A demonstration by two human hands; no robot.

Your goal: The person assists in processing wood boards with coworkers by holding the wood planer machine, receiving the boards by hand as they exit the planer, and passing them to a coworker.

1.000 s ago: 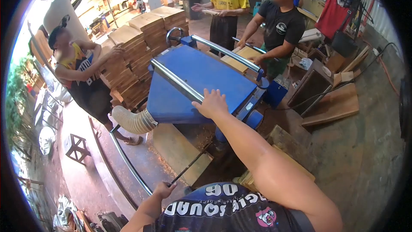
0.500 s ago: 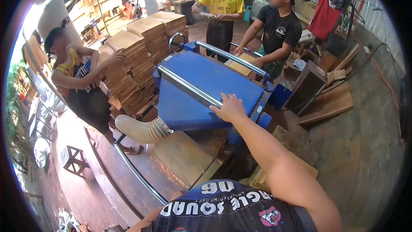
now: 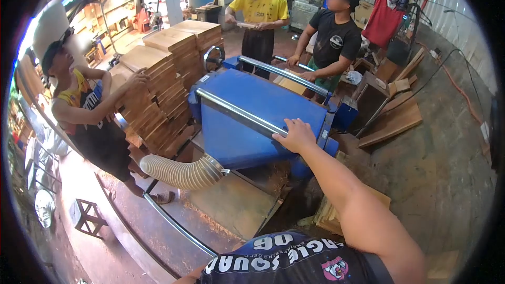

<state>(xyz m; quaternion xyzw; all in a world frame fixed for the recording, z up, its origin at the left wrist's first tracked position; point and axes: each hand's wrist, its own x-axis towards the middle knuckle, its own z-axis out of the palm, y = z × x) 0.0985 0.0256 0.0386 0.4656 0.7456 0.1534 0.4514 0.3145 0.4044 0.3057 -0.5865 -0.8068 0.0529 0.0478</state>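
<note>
My right hand rests palm down, fingers stretched and apart, on the near right edge of a blue thickness planer. It lies at the right end of the machine's near chrome roller and grips nothing. Only a bit of my left arm shows at the bottom edge; the left hand is out of view. A ribbed dust hose joins the machine's near left side. Across the machine, a person in a black shirt has both hands near a wooden board at its far side.
Stacked wooden boards stand left of the machine, with a person in a yellow and dark tank top leaning there. A person in a yellow shirt holds a light piece. A small stool and a curved metal rail lie left.
The view has shifted slightly, so the machine and my right hand appear a little lower and further right. The person at the left has turned their head. My right hand stays on the machine.
</note>
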